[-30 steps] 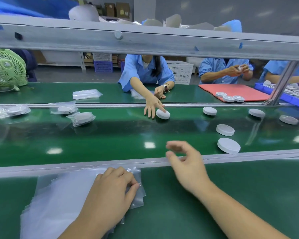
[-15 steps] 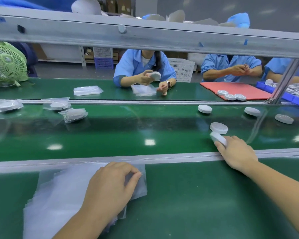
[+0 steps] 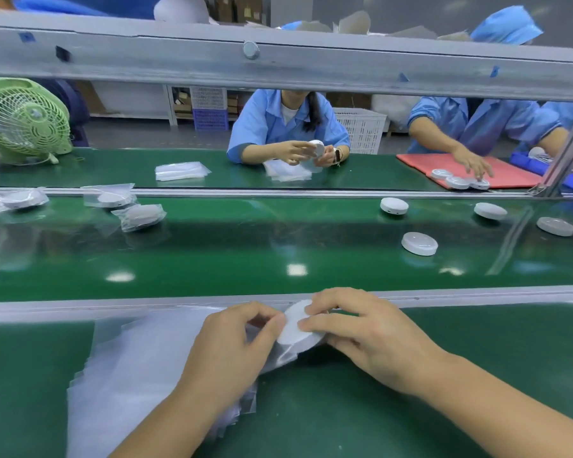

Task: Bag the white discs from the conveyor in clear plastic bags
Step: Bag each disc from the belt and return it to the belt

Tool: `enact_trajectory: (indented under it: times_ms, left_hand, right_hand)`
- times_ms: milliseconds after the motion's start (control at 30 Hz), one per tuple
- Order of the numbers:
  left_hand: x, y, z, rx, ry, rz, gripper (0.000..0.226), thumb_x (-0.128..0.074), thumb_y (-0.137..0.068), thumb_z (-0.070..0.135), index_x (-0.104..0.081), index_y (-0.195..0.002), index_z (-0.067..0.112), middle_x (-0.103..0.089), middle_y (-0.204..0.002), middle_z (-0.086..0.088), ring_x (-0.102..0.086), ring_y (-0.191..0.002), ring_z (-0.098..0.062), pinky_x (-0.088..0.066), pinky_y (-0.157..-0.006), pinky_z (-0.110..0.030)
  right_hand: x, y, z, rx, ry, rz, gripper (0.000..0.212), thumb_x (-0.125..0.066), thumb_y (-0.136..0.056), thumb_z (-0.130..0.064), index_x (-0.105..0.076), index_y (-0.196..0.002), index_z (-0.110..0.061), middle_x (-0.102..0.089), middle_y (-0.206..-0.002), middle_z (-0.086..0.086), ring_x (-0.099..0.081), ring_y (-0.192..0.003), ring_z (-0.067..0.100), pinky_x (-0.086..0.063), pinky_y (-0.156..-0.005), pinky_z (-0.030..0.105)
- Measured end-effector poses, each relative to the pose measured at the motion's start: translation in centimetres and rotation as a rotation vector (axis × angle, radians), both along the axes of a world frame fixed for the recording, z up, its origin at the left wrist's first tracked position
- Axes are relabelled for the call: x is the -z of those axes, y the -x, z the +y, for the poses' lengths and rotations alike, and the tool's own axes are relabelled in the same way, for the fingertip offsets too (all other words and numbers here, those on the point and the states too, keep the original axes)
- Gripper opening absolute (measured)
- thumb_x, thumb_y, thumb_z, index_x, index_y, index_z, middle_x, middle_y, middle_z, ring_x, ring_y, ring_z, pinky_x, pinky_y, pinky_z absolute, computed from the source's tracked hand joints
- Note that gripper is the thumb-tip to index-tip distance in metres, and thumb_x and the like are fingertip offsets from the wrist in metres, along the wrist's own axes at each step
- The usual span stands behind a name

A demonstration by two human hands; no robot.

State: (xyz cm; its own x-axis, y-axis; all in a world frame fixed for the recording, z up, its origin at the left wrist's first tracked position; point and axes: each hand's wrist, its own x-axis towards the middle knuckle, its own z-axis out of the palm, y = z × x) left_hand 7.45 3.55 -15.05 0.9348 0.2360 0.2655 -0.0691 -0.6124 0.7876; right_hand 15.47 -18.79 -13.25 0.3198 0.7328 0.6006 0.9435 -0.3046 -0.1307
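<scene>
The right hand [image 3: 371, 338] grips the white disc [image 3: 295, 325] by its rim, tilted, just this side of the conveyor [image 3: 245, 252]. The left hand [image 3: 225, 352] pinches the top clear bag [image 3: 280, 357], touching the disc's left edge. The bag lies to the left, so the disc likely slides in that way. Can't tell if the mouth's open yet.

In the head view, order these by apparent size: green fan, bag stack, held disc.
1. bag stack
2. green fan
3. held disc
The fan stands farther away, so only apparent size is ranked.
</scene>
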Motion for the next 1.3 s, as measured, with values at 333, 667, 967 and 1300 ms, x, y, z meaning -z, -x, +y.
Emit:
enact_trajectory:
  times_ms: [333, 667, 967, 1300]
  left_hand:
    - [-1.1, 0.2, -1.9, 0.016, 0.458, -0.227, 0.021, -0.082, -0.082, 0.022, -0.073, -0.094, 0.038, -0.075, -0.105, 0.017, -0.072, -0.097, -0.006, -0.057, -0.078, -0.02]
    - [-0.6, -0.3, 0.2, -0.195, 0.008, -0.232, 0.036, -0.061, -0.09, 0.053, -0.051, -0.123, 0.045, -0.053, -0.124, 0.028, -0.048, -0.12, 0.003, -0.041, -0.095, -0.026]
    - [0.5, -0.6, 0.9, 0.067, -0.656, 0.054, 0.024, -0.055, -0.084, 0.068, -0.07, -0.101, 0.06, -0.062, -0.107, 0.038, -0.054, -0.108, 0.002, -0.039, -0.088, -0.029]
    - [0.8, -0.8, 1.2, 0.088, -0.627, 0.033, 0.025, -0.052, -0.08, 0.057, -0.073, -0.094, 0.055, -0.064, -0.105, 0.036, -0.055, -0.106, 0.003, -0.04, -0.088, -0.028]
  right_hand:
    - [0.0, 1.3, 3.7, 0.134, -0.374, 0.833, 0.031, -0.076, -0.074, -0.068, -0.078, -0.099, -0.049, -0.054, -0.145, -0.029, -0.036, -0.144, -0.008, -0.033, -0.117, 0.034]
    - [-2.5, -3.9, 6.6, 0.275, -0.28, 0.742, 0.012, -0.086, -0.083, -0.031, -0.078, -0.076, -0.037, -0.069, -0.068, -0.024, -0.053, -0.057, -0.002, -0.038, -0.056, 0.009]
    - [-2.8, -18.4, 9.0, 0.668, 0.006, 0.646, 0.034, -0.054, -0.102, -0.007, -0.071, -0.13, -0.017, -0.071, -0.127, 0.007, -0.068, -0.106, 0.024, -0.051, -0.088, 0.025]
    - [1.3, -22.9, -1.0, 1.051, 0.46, 0.564, 0.058, -0.049, -0.101, -0.057, -0.045, -0.151, -0.028, -0.043, -0.158, 0.008, -0.044, -0.14, 0.035, -0.041, -0.112, 0.049]
